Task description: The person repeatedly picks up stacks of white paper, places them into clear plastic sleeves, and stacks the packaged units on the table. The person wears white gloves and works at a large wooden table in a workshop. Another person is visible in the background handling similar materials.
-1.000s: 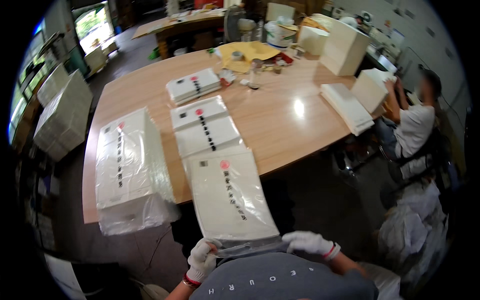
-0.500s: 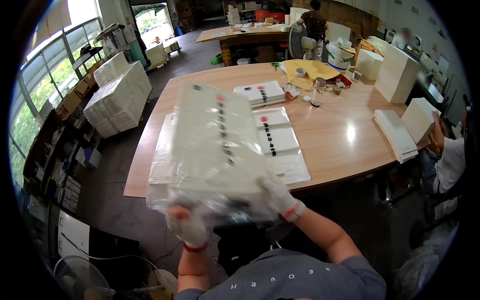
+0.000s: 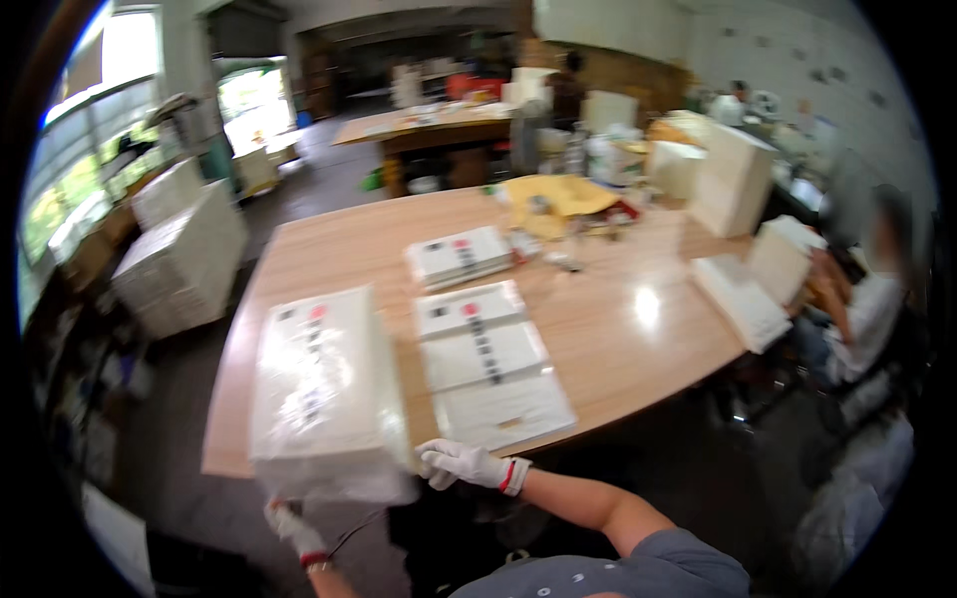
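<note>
A thick stack of white printed sheets or folders in a clear plastic bag (image 3: pixel 324 384) lies at the table's left front, its near end sticking out over the edge. My left hand (image 3: pixel 296 530), in a white glove with a red cuff, is closed at the bag's near left corner, with its fingertips blurred. Beside the near right corner is my right hand (image 3: pixel 461 464), gloved too, with fingers bent together; whether they pinch the loose film cannot be made out. To the right lie overlapping flat white packages (image 3: pixel 488 349) with a red round mark and dark lettering.
Another small pile of white packages (image 3: pixel 459 257) lies farther back. Yellow paper (image 3: pixel 558 199) and small items lie at the far side. A tall white block (image 3: pixel 733 184) stands at the right; a seated person (image 3: pixel 867 309) handles white boards there. Wrapped bales (image 3: pixel 179 259) stand on the left floor.
The bagged stack, held up in front of me before, has moved left and down onto the table's left side. Both hands went along with it. My view has shifted too.
</note>
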The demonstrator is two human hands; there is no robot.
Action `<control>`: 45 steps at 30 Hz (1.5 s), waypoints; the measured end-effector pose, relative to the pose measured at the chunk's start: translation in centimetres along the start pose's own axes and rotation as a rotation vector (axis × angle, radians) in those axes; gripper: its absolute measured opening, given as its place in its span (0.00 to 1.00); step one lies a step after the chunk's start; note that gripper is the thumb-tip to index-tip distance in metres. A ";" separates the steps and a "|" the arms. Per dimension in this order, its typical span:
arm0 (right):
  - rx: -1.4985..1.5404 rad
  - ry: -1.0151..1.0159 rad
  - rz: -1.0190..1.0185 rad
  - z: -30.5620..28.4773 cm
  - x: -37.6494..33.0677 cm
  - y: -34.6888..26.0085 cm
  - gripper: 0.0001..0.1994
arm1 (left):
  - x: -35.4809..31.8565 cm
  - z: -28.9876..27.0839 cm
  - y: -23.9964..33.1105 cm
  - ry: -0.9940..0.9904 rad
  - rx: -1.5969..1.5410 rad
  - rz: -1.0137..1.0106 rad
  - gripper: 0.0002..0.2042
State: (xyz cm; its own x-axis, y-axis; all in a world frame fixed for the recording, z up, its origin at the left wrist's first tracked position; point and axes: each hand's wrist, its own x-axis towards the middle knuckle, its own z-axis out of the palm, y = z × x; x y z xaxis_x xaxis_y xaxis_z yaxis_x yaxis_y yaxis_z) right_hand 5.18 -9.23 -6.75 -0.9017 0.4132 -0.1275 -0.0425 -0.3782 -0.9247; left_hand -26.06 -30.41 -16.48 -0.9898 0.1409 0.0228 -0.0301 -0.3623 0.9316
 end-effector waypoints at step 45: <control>-0.052 1.266 -0.196 -32.6 -17.9 3.4 0.10 | -8.6 11.0 -11.0 -1.051 1.923 0.133 0.16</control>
State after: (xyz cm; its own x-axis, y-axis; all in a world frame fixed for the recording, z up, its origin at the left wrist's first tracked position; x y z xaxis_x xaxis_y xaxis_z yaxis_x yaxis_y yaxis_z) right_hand 35.19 9.10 -19.32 0.1555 0.9648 -0.2120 -0.0847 -0.2008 -0.9760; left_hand -15.73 -17.53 -22.97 -0.5405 0.7468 -0.3874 0.8054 0.5924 0.0184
